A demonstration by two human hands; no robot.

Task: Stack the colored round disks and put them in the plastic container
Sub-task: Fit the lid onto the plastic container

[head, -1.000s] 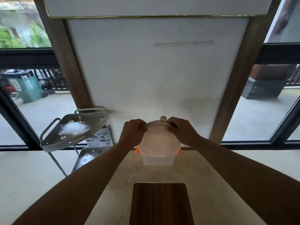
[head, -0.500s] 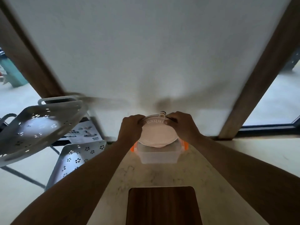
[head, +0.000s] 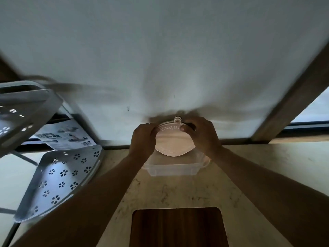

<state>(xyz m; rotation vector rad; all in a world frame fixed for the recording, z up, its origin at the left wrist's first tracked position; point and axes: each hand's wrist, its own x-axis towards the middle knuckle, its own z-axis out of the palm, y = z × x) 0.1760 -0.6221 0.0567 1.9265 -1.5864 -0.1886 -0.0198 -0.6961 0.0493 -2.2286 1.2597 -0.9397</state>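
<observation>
A pale round disk [head: 173, 143] with raised letters along its far rim and a small tab at the back is tilted up over the clear plastic container [head: 172, 169]. My left hand [head: 143, 139] grips the disk's left edge. My right hand [head: 202, 135] grips its right edge. The container stands on the marble counter against the white wall, partly hidden behind the disk and my wrists. Whether more disks are stacked under the top one is hidden.
A dark wooden board [head: 178, 228] lies on the marble counter [head: 258, 175] near me. Left of the counter stands a white perforated corner rack [head: 58, 179] with a printed box [head: 65, 137] behind it. A brown wooden frame [head: 292, 97] runs up at the right.
The camera has tipped down and moved closer, so the window is out of view. Both hands keep their grip on the disk, now slightly lower and nearer the container.
</observation>
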